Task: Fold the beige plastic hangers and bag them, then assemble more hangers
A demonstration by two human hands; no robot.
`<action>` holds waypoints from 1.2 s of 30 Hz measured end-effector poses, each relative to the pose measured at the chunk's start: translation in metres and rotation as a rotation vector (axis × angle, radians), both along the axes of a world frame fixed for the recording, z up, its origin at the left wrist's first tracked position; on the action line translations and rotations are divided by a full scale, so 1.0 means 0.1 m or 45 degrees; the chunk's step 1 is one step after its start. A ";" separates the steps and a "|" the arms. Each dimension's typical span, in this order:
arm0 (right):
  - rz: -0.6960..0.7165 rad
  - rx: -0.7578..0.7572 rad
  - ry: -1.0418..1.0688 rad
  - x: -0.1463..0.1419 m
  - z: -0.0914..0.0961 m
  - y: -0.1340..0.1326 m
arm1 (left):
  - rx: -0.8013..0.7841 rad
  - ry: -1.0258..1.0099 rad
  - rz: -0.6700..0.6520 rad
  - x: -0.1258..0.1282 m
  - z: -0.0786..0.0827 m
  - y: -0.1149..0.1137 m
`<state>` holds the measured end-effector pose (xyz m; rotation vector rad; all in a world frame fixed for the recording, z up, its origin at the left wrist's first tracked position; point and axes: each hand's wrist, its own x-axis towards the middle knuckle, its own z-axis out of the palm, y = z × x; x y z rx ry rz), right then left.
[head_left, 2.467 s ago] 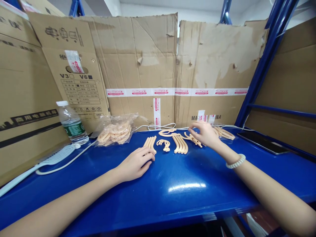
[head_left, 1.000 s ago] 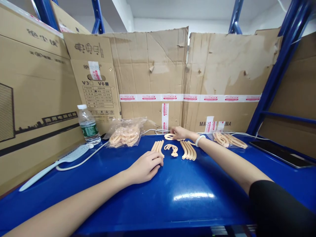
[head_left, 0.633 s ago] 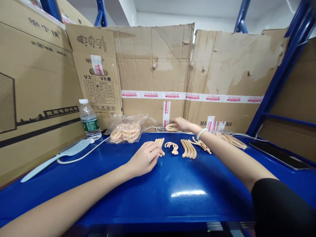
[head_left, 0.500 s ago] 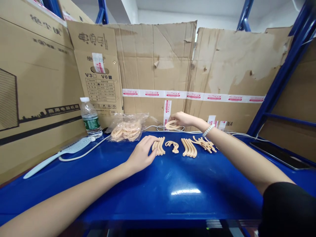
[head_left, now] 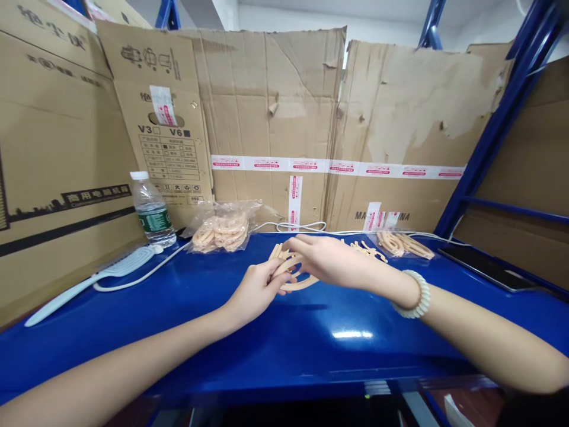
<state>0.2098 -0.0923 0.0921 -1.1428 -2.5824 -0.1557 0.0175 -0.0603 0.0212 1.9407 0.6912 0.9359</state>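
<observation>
Over the middle of the blue table, both hands meet at a beige oval ring (head_left: 302, 286) with a smooth, curved rim. My left hand (head_left: 253, 290) pinches its left side between thumb and fingers. From above and the right, my right hand (head_left: 326, 259) closes over the same ring; its fingertips are partly hidden. Behind the hands, the ends of a row of beige curved strips (head_left: 275, 251) show. More loose beige curved pieces (head_left: 367, 250) lie to the right of them, partly covered by my right hand.
A clear bag of beige rings (head_left: 224, 230) lies at the back left, near a water bottle (head_left: 153, 213) and a pale blue hairbrush (head_left: 128, 264). At right are another bag of beige pieces (head_left: 402, 244) and a dark phone-like device (head_left: 484, 268). Cardboard (head_left: 271, 130) lines the back.
My right hand has brought the beige ring down and nearer from the back of the table. My left hand has left the strip row and taken hold of the ring. The view has shifted slightly.
</observation>
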 end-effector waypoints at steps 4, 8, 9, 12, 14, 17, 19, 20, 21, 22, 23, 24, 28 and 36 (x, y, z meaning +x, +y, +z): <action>-0.106 -0.191 0.452 0.36 -0.19 -0.02 | -0.016 -0.029 0.032 0.01 0.03 -0.03; -0.131 -0.677 0.879 0.51 -0.45 -0.12 | -0.087 -0.116 0.078 0.04 0.02 -0.05; -0.123 -0.735 0.928 0.50 -0.49 -0.15 | -0.097 -0.128 0.076 0.05 0.00 -0.05; -0.108 -0.678 0.937 0.45 -0.54 -0.19 | -0.096 -0.101 0.037 0.06 -0.04 -0.03; -0.139 -0.536 0.898 0.44 -0.54 -0.19 | -0.075 -0.062 0.029 0.06 -0.07 -0.02; -0.205 -0.399 0.881 0.49 -0.52 -0.15 | -0.043 -0.036 0.053 0.07 -0.09 0.01; -0.191 -0.386 0.922 0.52 -0.51 -0.13 | -0.065 -0.038 0.080 0.07 -0.07 0.02; -0.171 -0.383 0.954 0.54 -0.51 -0.12 | -0.097 -0.049 0.100 0.08 -0.06 0.03; -0.151 -0.384 0.998 0.54 -0.50 -0.11 | -0.140 -0.067 0.124 0.08 -0.04 0.03; -0.139 -0.396 1.058 0.54 -0.50 -0.11 | -0.194 -0.094 0.146 0.09 -0.02 0.03; -0.134 -0.420 1.130 0.54 -0.51 -0.10 | -0.255 -0.126 0.167 0.09 -0.01 0.04; -0.137 -0.452 1.210 0.53 -0.51 -0.10 | -0.316 -0.158 0.182 0.10 0.01 0.04; -0.164 -0.564 1.569 0.54 -0.54 -0.08 | -0.472 -0.262 0.207 0.08 0.03 0.06; -0.162 -0.807 1.858 0.65 -0.58 0.00 | -0.538 -0.218 0.044 0.06 0.02 0.10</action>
